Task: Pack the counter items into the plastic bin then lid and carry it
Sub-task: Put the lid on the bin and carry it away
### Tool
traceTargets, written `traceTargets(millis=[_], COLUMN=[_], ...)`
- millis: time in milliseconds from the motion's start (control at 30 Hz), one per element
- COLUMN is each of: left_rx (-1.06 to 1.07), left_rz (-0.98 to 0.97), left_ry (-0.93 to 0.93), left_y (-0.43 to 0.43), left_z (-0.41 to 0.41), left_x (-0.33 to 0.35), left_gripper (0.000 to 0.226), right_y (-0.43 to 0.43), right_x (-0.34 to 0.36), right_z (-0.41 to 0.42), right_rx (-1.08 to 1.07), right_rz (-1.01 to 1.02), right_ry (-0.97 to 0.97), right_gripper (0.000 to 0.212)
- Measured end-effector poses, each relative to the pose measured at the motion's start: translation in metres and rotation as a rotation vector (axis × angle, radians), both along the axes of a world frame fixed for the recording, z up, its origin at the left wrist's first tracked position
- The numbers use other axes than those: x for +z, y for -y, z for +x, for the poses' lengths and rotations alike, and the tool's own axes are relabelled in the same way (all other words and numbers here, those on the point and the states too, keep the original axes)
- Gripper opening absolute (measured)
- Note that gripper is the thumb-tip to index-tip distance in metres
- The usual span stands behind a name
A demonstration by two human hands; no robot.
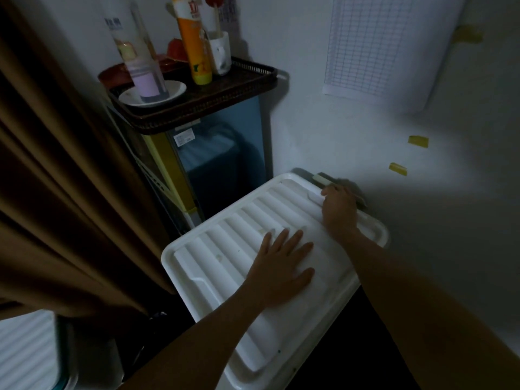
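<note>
1. The left grip lies flat on the white ribbed lid. Its fingers are straight and spread, and the palm presses near the lid's middle.
2. The right grip reaches further, to the far short end of the lid. Its thumb rests on the rim, just beside a pale clip. Its fingers bend down over the edge, out of sight, so I cannot tell whether they clamp the rim, the clip, or nothing.
3. The lid covers the bin, which is hidden beneath it. The lid's long axis runs from the near left to the far right, ending close to the wall.
4. The lid's near short end drops out of the bottom of the picture.
5. The coming move seems to turn on this one relation: the lid has two short ends and only the far one is attended. The left grip is the nearer to the unattended near end, so it would likely slide back along the long axis to reach it.
6. Beyond the lid, up and to the left, a dark tray holds an orange tube and a white dish — these are not packed.
7. A brown curtain hangs along the left.
</note>
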State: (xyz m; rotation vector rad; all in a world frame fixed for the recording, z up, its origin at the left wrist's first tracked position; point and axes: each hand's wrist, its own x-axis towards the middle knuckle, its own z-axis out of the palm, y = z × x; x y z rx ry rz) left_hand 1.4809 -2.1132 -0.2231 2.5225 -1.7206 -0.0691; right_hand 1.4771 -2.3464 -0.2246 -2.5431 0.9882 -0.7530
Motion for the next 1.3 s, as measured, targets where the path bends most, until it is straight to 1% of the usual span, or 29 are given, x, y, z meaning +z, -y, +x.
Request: traceTargets(millis=[133, 233, 400, 633, 767, 900, 933, 1033, 1100, 1200, 1300], left_rx=[0.007, 0.019, 0.04, 0.043, 0.045, 0.051, 0.051, 0.05, 0.05, 0.055, 0.057], left_rz=[-0.005, -0.012, -0.021, -0.053, -0.07, -0.05, -0.051, -0.06, -0.069, -0.076, -0.095], left_ry=[-0.007, -0.011, 0.01, -0.015, -0.028, -0.042, -0.046, -0.053, -0.054, -0.051, -0.044], left_y=[0.001, 0.005, 0.012, 0.014, 0.015, 0.015, 0.015, 0.014, 0.014, 0.014, 0.015], left_z=[0.0, -0.003, -0.007, -0.002, 0.0, 0.001, 0.001, 0.0, -0.001, 0.0, -0.001], left_x=[-0.002, -0.005, -0.013, -0.021, -0.023, -0.021, -0.02, -0.021, -0.02, -0.019, -0.02], left_gripper=[0.064, 0.065, 0.064, 0.063, 0.063, 0.062, 0.062, 0.062, 0.062, 0.061, 0.06], right_y=[0.003, 0.007, 0.014, 0.011, 0.01, 0.004, 0.002, 0.0, 0.002, 0.002, 0.002], right_x=[-0.006, -0.011, -0.018, -0.026, -0.023, -0.019, -0.019, -0.019, -0.019, -0.018, -0.018], right_z=[0.003, 0.006, 0.006, 0.004, 0.0, -0.004, -0.004, -0.002, -0.001, 0.0, 0.002], right_rx=[-0.002, -0.005, 0.0, -0.092, -0.122, -0.181, -0.199, -0.231, -0.237, -0.263, -0.278], right_rz=[-0.059, -0.059, -0.084, -0.17, -0.151, -0.157, -0.157, -0.154, -0.141, -0.106, -0.127], right_ry=[-0.042, -0.061, -0.135, -0.197, -0.197, -0.197, -0.191, -0.147, -0.156, -0.175, -0.207], right_gripper=[0.025, 0.022, 0.031, 0.031, 0.032, 0.028, 0.031, 0.046, 0.052, 0.052, 0.049])
